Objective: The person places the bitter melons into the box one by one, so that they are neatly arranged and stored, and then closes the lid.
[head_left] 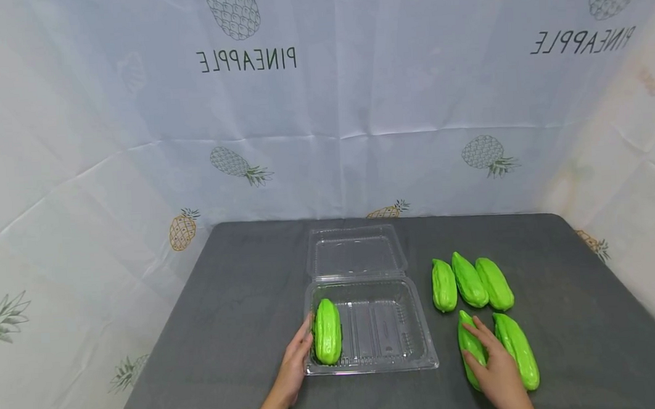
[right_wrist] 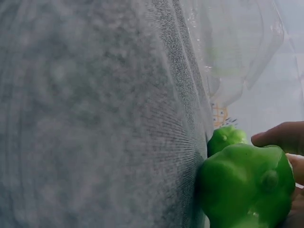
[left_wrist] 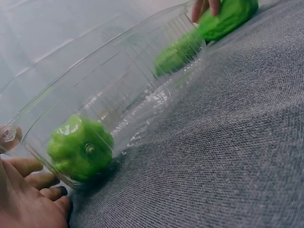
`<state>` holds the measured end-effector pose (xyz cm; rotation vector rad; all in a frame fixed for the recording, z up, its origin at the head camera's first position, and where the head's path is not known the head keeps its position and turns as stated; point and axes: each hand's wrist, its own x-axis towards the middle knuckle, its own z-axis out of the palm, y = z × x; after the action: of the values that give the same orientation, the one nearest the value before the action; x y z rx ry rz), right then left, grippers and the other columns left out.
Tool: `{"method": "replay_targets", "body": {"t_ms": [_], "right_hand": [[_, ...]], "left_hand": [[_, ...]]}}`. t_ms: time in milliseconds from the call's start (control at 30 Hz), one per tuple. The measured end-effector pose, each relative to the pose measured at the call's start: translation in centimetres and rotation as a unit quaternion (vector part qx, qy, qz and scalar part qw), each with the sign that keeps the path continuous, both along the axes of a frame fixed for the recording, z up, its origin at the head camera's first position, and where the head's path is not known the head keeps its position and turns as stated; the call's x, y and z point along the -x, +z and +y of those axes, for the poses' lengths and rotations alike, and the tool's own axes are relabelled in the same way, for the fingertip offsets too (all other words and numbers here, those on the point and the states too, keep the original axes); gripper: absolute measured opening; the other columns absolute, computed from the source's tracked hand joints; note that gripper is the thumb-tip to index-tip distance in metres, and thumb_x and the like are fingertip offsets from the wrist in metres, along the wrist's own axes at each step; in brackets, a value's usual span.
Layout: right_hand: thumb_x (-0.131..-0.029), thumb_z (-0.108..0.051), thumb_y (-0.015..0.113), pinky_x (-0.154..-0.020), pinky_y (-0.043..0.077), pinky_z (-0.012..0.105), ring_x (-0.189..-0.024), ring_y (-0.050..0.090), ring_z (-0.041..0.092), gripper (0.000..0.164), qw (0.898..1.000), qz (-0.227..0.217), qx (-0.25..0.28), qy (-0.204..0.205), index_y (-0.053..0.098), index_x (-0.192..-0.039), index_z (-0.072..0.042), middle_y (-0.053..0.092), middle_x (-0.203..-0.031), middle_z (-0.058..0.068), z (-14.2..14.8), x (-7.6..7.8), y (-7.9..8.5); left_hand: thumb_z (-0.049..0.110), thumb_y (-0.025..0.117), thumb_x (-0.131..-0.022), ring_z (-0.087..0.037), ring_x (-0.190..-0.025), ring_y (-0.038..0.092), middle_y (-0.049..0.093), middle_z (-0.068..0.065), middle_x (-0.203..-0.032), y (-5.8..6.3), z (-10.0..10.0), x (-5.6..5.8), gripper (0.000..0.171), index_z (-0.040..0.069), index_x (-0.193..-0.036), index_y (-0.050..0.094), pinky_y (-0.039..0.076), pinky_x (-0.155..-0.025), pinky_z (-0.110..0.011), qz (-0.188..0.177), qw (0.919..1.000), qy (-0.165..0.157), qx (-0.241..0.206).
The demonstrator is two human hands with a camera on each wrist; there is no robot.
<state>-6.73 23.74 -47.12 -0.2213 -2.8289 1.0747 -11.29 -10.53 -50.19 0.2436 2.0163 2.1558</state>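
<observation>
On the table stands a clear plastic clamshell box (head_left: 372, 368), lid (head_left: 357, 258) folded back. One ridged green bitter melon (head_left: 327, 332) lies lengthwise along the left side of its tray. My left hand (head_left: 296, 357) rests against the box's left wall, its loosely straight fingers (left_wrist: 42, 180) touching the outside near the rim. To the right of the box, my right hand (head_left: 494, 369) grips a second bitter melon (head_left: 468, 345) from above, thumb on one side and fingers over it. In the right wrist view, that melon (right_wrist: 247, 185) fills the lower right, still on the cloth.
Another bitter melon (head_left: 517, 349) lies right beside my right hand. Behind it, three more, a left one (head_left: 444, 285), a middle one (head_left: 469, 280) and a right one (head_left: 495, 284), lie in a row. A pineapple-print curtain (head_left: 339, 105) hangs behind the grey-covered table (head_left: 227, 308).
</observation>
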Motion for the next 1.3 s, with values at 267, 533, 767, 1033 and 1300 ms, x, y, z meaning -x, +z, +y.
{"method": "replay_targets", "body": {"t_ms": [267, 533, 767, 1033, 1300], "right_hand": [[-0.082, -0.007, 0.067, -0.090, 0.036, 0.063, -0.122, 0.036, 0.054, 0.051, 0.999, 0.039, -0.015, 0.014, 0.049, -0.128, 0.007, 0.032, -0.141, 0.035, -0.1, 0.0, -1.1], [-0.086, -0.007, 0.059, -0.094, 0.032, 0.065, -0.128, 0.027, 0.053, 0.052, 1.000, 0.001, 0.028, 0.009, 0.042, -0.134, 0.004, 0.023, -0.148, 0.030, 0.1, 0.2, -1.5], [-0.086, -0.005, 0.060, -0.092, 0.032, 0.064, -0.128, 0.026, 0.053, 0.050, 0.999, 0.020, 0.044, 0.008, 0.043, -0.133, 0.003, 0.023, -0.147, 0.029, 0.2, 0.2, -2.1], [-0.088, -0.006, 0.058, -0.093, 0.030, 0.066, -0.129, 0.023, 0.054, 0.051, 0.999, -0.006, 0.047, 0.013, 0.040, -0.135, 0.003, 0.019, -0.148, 0.030, 0.2, 0.3, -2.0], [-0.088, -0.005, 0.057, -0.092, 0.031, 0.066, -0.129, 0.024, 0.054, 0.050, 0.999, 0.002, 0.054, 0.005, 0.041, -0.135, 0.003, 0.020, -0.148, 0.030, 0.2, 0.2, -1.9]], "left_hand": [[0.028, 0.033, -0.102, -0.028, -0.141, 0.005, 0.011, -0.021, -0.154, -0.2, -0.1, 0.1, 0.059, -0.007, -0.146, 0.015, 0.019, -0.097, 0.000, -0.012, 0.9998, 0.006, 0.012], [0.032, 0.029, -0.102, -0.033, -0.143, 0.002, 0.007, -0.020, -0.156, -0.3, -0.1, 0.2, 0.061, -0.005, -0.147, 0.011, 0.018, -0.094, 0.003, -0.021, 0.9996, -0.009, 0.017], [0.032, 0.029, -0.102, -0.033, -0.143, 0.001, 0.006, -0.021, -0.155, -0.3, -0.2, 0.2, 0.062, -0.006, -0.147, 0.009, 0.019, -0.095, 0.003, -0.017, 0.9997, -0.012, 0.015], [0.031, 0.029, -0.103, -0.032, -0.142, 0.000, 0.006, -0.021, -0.155, -0.2, -0.1, 0.1, 0.061, -0.005, -0.147, 0.010, 0.018, -0.096, 0.002, -0.017, 0.9997, -0.012, 0.011], [0.032, 0.029, -0.102, -0.031, -0.142, 0.002, 0.007, -0.021, -0.156, -0.4, -0.2, 0.1, 0.061, -0.006, -0.147, 0.010, 0.019, -0.095, 0.002, -0.017, 0.9997, -0.013, 0.013]]}}
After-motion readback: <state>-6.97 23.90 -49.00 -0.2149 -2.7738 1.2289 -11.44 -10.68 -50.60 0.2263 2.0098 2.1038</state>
